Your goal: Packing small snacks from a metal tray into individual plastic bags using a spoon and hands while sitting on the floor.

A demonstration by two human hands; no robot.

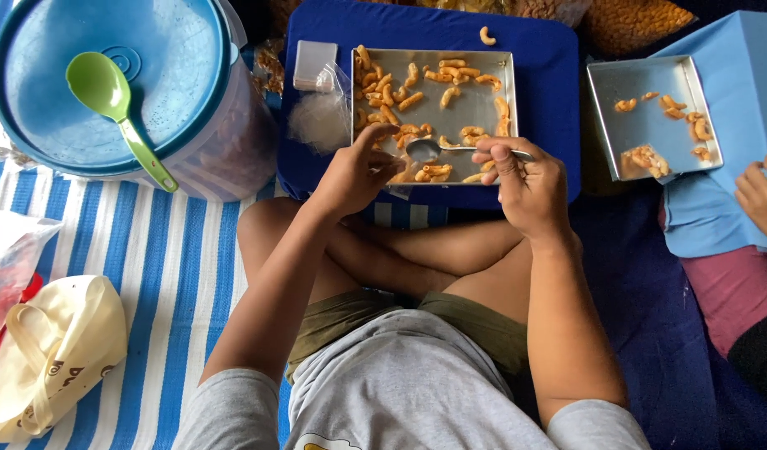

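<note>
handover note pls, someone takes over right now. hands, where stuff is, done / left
Right hand: grip shut on metal spoon, bowl over the near tray.
Left hand: fingertips pinched at the spoon bowl; what they hold is hidden.
Curled orange snacks lie scattered across that tray, one off it on the blue cushion.
Second tray, right, few pieces; another person's hand beside it.
Done: can't tell. Left: most snacks loose on tray.
</note>
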